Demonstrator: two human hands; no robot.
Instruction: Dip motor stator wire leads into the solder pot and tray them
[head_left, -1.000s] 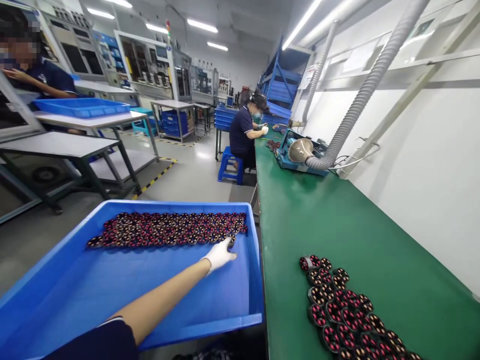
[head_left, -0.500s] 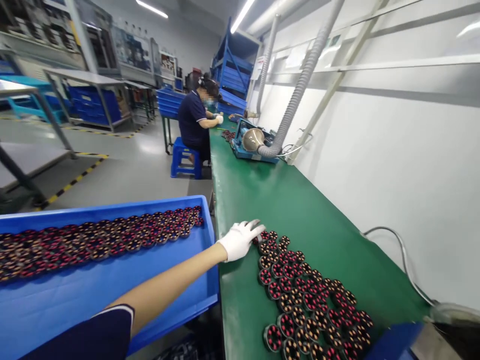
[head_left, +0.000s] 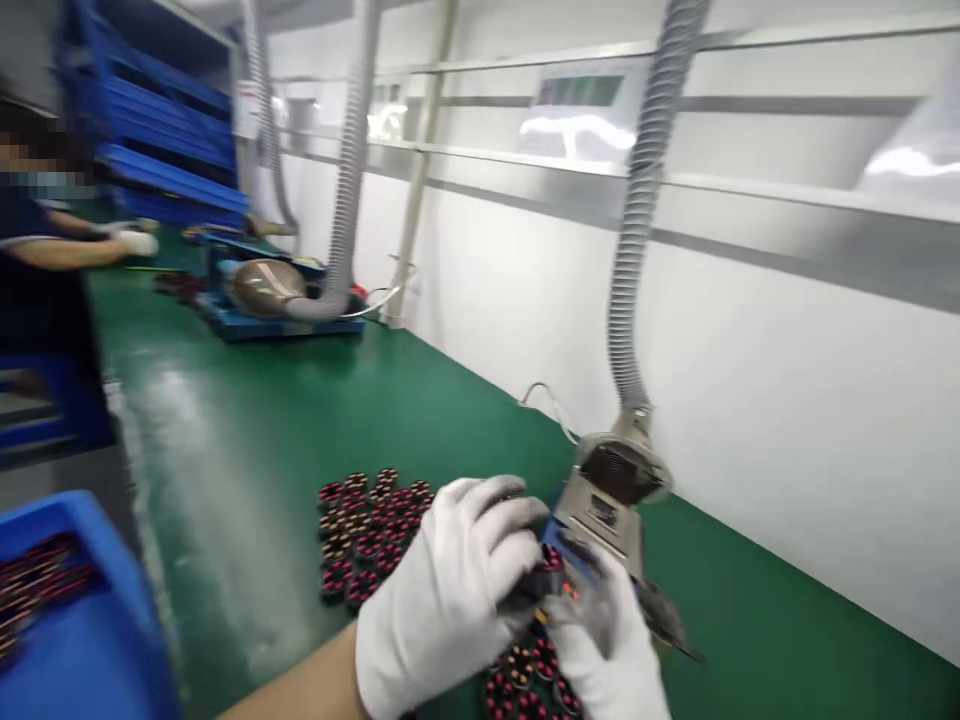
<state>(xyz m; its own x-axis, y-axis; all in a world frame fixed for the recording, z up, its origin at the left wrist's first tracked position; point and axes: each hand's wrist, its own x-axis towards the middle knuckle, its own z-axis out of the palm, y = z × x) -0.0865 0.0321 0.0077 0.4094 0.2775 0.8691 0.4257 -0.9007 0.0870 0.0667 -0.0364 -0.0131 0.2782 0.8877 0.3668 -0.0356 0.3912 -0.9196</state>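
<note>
White-gloved left hand (head_left: 446, 600) and white-gloved right hand (head_left: 611, 645) close together over the green-topped bench (head_left: 277, 410), a small round black part with pinkish-red segments (head_left: 552, 560) between them.

The left hand's fingers are curled about the part, gripping it; the right hand sits right up against it, too blurred for me to tell whether it's closed on anything. A cluster of similar round parts with red and tan segments (head_left: 366, 530) lies on the bench beside the left hand, with more below the hands. Just past them stands a round metal hood (head_left: 626, 468) on a ribbed grey hose (head_left: 630, 280). A blue plastic tray (head_left: 124, 560) at lower left holds more such parts. Farther along, a co-worker in a navy top (head_left: 34, 225) is at the bench, one white glove showing.
</note>
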